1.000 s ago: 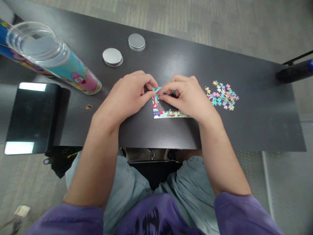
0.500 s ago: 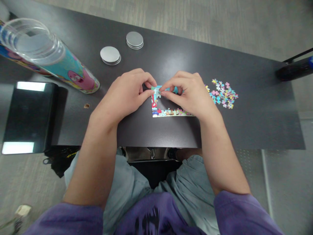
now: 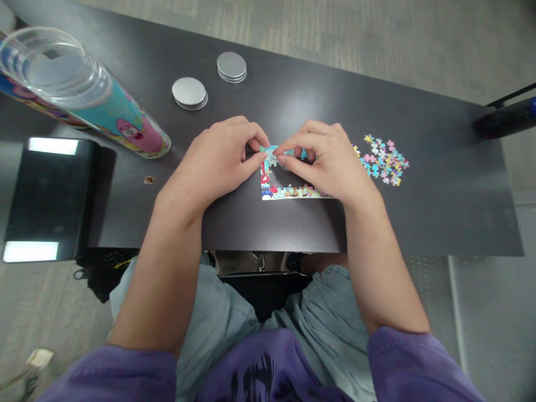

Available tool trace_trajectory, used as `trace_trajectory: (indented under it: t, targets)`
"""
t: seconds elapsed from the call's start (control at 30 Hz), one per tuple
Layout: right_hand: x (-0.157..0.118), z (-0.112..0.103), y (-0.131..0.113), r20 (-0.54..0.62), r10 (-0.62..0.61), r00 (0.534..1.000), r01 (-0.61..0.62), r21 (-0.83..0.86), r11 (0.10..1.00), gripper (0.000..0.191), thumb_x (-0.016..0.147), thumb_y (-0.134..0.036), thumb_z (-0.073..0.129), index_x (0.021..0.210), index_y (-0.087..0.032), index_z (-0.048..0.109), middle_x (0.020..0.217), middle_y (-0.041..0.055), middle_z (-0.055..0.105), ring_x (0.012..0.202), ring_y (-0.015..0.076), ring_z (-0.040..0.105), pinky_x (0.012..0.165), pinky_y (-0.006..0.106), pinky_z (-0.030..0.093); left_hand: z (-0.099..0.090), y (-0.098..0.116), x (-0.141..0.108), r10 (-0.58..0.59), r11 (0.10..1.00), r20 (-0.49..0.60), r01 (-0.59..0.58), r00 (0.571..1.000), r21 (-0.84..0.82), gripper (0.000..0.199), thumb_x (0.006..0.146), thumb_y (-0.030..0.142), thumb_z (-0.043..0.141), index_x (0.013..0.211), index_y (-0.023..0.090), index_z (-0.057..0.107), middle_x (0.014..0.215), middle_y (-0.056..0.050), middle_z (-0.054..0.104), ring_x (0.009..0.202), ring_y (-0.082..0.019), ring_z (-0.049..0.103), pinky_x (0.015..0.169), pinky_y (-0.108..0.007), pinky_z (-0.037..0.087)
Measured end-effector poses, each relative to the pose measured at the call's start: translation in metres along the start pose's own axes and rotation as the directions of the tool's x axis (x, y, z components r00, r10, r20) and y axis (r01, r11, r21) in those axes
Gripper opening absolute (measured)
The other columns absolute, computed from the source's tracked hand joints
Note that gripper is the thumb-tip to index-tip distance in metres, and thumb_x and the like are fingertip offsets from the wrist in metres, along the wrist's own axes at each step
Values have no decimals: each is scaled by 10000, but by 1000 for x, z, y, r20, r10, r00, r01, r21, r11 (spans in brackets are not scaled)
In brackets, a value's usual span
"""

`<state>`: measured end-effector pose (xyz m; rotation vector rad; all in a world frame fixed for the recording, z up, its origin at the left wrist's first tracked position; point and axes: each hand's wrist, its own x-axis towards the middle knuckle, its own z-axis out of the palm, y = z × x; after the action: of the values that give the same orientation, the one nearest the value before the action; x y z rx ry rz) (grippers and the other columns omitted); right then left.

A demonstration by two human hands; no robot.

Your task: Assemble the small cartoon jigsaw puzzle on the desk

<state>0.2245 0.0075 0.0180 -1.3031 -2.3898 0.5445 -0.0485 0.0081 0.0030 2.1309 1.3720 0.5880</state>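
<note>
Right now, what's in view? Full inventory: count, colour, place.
puzzle: 1, multicoloured, incomplete, at fingertips
loose pieces: uncounted heap, multicoloured, beyond right wrist, rightward
disc stacks: 2, silver, table's far side
tube: 1, clear top, blue-pink print, table's left
printed item: 1, multicoloured, partly behind tube
flat device: 1, black, table's near left
spot: 1, brownish, table, left
cylinder: 1, dark, table's right end
table: 1, dark grey, front
bag: 1, black, below table's left
white object: 1, white, lower left
floor: 1, grey, around table
left hand: 1, bare, puzzle's far-left corner
right hand: 1, bare, over puzzle
sleeves: 2, purple, bottom
</note>
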Motion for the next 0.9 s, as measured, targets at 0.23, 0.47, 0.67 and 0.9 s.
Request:
trace_trajectory:
  t: [0.23,0.47,0.67,0.9]
  targets:
    - [-3,-11,5,-136,-35,990,35,-7,999,163,1175,-318,858,1272,-356,984,1066,46,816,933,313,749,1095,598,588,-2,2,1,11,999,0,-11,1000,42,206,1122,335,807,1286,289,922,1312,-62,890,929,-254,748,910,-439,569]
    - [-31,-60,46,-513,39,857,23,115,993,162,1030,-338,872,1138,-292,984,946,25,756,808,229,598,857,454,510,-7,4,0,7,997,31,-9,999,71,265,1107,287,746,1299,269,927,1294,-76,866,884,-238,706,889,-435,579]
    - [-74,-91,94,-545,247,801,-274,33,961,146,1082,-414,843,1084,-323,957,964,79,825,803,273,627,824,502,534,-9,7,4,-26,992,62,18,998,124,335,1169,430,622,1279,306,913,1227,-44,842,894,-241,684,860,-415,547]
    - [-97,-93,123,-375,453,809,-473,45,880,81,1056,-273,856,1080,-283,932,967,43,821,849,248,616,913,470,569,-10,17,5,-40,969,59,24,997,245,521,1067,519,491,1247,228,884,1149,-55,809,833,-229,658,883,-401,526]
